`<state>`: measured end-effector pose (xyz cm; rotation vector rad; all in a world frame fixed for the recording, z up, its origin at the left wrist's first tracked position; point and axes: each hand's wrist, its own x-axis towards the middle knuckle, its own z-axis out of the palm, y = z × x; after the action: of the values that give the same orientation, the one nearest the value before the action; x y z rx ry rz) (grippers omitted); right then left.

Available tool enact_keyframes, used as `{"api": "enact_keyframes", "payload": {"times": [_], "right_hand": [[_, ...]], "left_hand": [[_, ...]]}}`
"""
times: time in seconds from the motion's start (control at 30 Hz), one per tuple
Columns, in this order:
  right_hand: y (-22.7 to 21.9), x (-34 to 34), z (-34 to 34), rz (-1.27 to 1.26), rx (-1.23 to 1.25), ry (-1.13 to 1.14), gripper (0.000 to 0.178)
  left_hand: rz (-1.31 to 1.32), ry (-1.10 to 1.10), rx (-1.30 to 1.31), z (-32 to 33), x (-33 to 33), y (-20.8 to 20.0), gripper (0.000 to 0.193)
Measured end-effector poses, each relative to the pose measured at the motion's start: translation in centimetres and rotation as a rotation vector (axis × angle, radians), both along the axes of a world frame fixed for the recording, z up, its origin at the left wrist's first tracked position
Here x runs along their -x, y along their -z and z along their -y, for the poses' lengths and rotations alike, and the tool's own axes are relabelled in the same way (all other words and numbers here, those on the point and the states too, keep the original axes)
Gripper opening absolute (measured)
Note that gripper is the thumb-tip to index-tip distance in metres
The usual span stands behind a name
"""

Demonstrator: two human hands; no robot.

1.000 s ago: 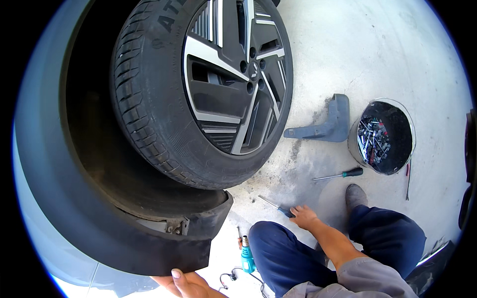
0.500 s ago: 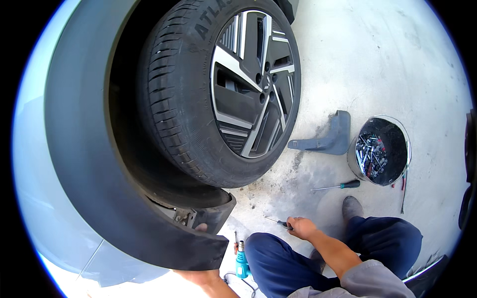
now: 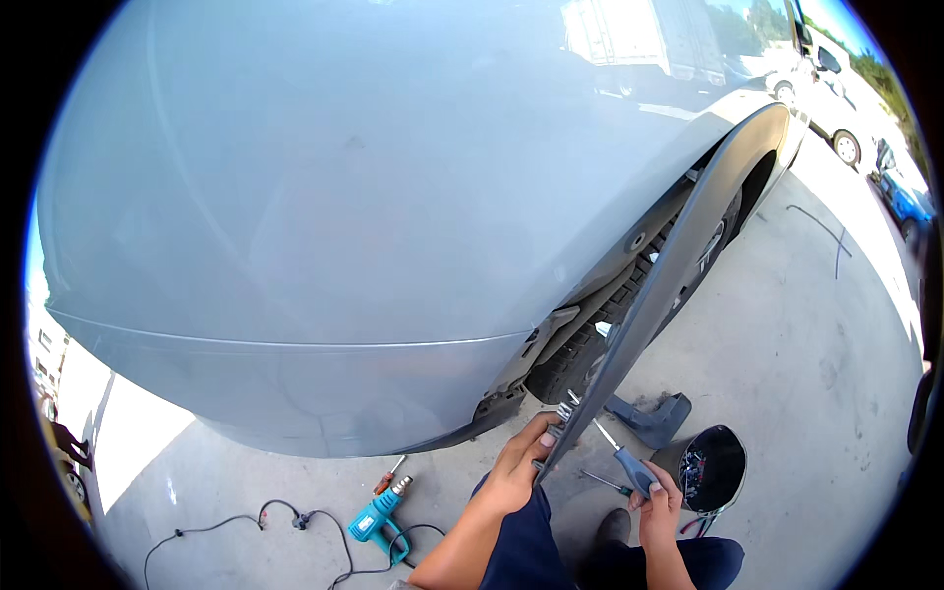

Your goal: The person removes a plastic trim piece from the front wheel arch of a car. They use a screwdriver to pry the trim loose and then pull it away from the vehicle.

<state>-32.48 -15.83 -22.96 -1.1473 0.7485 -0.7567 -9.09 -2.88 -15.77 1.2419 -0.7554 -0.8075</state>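
A black wheel arch trim [image 3: 629, 344] stands partly away from the silver car body panel [image 3: 295, 226], with a gap between them. My left hand [image 3: 521, 462] is closed around the lower end of this trim, beside its pale clips [image 3: 566, 405]. In my right hand [image 3: 662, 503] is a screwdriver [image 3: 634, 469] with a grey-blue handle, gripped at its back end. Its shaft points up toward the inner face of the trim; whether the tip touches is hard to tell. Behind the trim, the wheel [image 3: 713, 246] is mostly hidden.
On the ground right of the trim lie a dark mudflap [image 3: 657, 418], a bucket [image 3: 723, 457] of small fasteners and another screwdriver [image 3: 602, 482]. A teal heat gun [image 3: 377, 519] with its cable [image 3: 339, 541] and a red-handled tool [image 3: 385, 480] lie at lower left.
My view has swung to the outside of the car panel. A gap and clips now show behind the trim. My right hand has brought the screwdriver up close to the trim.
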Motion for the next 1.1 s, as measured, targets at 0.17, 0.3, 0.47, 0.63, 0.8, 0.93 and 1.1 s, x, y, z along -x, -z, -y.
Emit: {"api": "enact_keyframes", "payload": {"times": [0.17, 0.3, 0.47, 0.63, 0.8, 0.93, 1.1], "right_hand": [[-5.3, -1.4, -0.6, 0.065, 0.016, -0.15, 0.061], [-4.8, -2.4, -1.2, 0.22, -0.143, -0.169, 0.055], [-3.7, -3.1, -1.9, 0.219, -0.126, -0.168, 0.054], [-3.3, -3.1, -2.6, 0.216, -0.082, -0.159, 0.052], [-2.5, -2.7, -3.2, 0.259, -0.072, -0.157, 0.045], [-2.1, -2.8, -3.6, 0.218, -0.017, -0.13, 0.05], [-2.7, -2.2, -3.6, 0.037, 0.165, -0.153, 0.048]], "left_hand": [[0.123, -0.166, -0.21, -0.6, 1.9, -2.5, 0.042], [0.057, -0.161, -0.175, -0.5, 2.1, -2.6, 0.039], [0.031, -0.123, -0.133, -0.7, 1.4, -3.3, 0.038], [0.061, -0.103, -0.168, -0.9, 1.3, -3.5, 0.041], [0.135, -0.11, -0.118, -0.8, 1.2, -2.2, 0.046], [0.141, -0.105, -0.059, -0.6, 1.3, -1.3, 0.048], [0.11, -0.1, -0.034, -0.5, 1.6, -0.5, 0.049]]}}
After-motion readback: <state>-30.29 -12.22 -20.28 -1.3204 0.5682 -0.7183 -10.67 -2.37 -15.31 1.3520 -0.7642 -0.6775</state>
